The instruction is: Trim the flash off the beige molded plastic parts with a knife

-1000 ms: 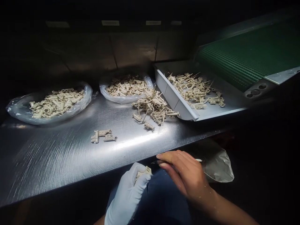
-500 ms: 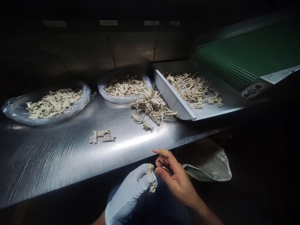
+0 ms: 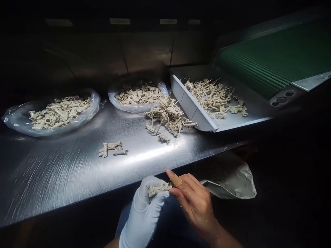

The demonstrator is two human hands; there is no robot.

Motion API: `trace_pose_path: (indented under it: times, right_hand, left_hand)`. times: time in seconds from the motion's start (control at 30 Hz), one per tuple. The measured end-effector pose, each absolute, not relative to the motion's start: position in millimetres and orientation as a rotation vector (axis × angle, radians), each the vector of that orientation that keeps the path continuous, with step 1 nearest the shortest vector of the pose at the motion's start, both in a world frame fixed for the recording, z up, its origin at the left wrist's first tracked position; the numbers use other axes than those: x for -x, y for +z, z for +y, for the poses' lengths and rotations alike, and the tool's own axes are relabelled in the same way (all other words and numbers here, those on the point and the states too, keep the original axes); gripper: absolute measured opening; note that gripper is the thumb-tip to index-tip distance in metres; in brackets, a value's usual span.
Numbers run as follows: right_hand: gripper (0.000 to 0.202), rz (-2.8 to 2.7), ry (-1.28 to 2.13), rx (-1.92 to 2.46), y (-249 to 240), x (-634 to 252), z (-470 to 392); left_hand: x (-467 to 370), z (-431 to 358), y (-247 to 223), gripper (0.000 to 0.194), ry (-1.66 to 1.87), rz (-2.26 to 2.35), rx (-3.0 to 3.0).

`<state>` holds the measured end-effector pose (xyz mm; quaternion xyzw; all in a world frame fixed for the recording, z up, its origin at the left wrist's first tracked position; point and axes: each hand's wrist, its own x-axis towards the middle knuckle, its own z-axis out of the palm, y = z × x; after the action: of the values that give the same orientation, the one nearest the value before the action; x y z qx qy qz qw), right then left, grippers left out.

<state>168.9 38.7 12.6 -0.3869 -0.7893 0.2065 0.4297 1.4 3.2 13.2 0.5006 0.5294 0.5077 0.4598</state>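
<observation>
Left grip (image 3: 143,206): closed on beige part (image 3: 160,188) (gloved)
Right grip (image 3: 196,198): beside it, closure unclear
Worktop (image 3: 85,172): beyond both

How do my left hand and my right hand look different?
The left hand wears a white glove, while the right hand is bare with a tan wrap on one finger. The left hand grips a beige part; the right hand has its fingertips by that part's end, and I can't tell whether it holds anything. Both are close to that same part.
</observation>
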Motion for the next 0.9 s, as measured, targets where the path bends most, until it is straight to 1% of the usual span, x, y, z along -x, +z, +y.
trace_pose_path:
  times: [0.3,0.5,0.63,0.73,0.9]
  right_hand:
    - [0.040,-2.060,0.391,0.981,16.1,-170.7,35.9]
    - [0.034,-2.088,0.405,0.928,21.2,-175.0,34.8]
    - [0.038,-2.048,0.479,0.904,19.2,-174.9,37.7]
    - [0.042,-2.067,0.429,0.915,19.0,-173.7,39.5]
    - [0.037,-2.092,0.402,0.905,21.0,-174.1,38.6]
  left_hand:
    - [1.3,5.6,13.4,0.015,1.233,1.228,-1.193]
    - [0.9,4.1,12.9,0.017,1.215,1.220,-1.230]
    - [-0.2,0.3,12.9,0.013,1.223,1.217,-1.258]
    - [-0.2,-0.3,13.5,0.013,1.196,1.210,-1.265]
    - [0.2,2.0,15.7,0.023,1.164,1.186,-1.159]
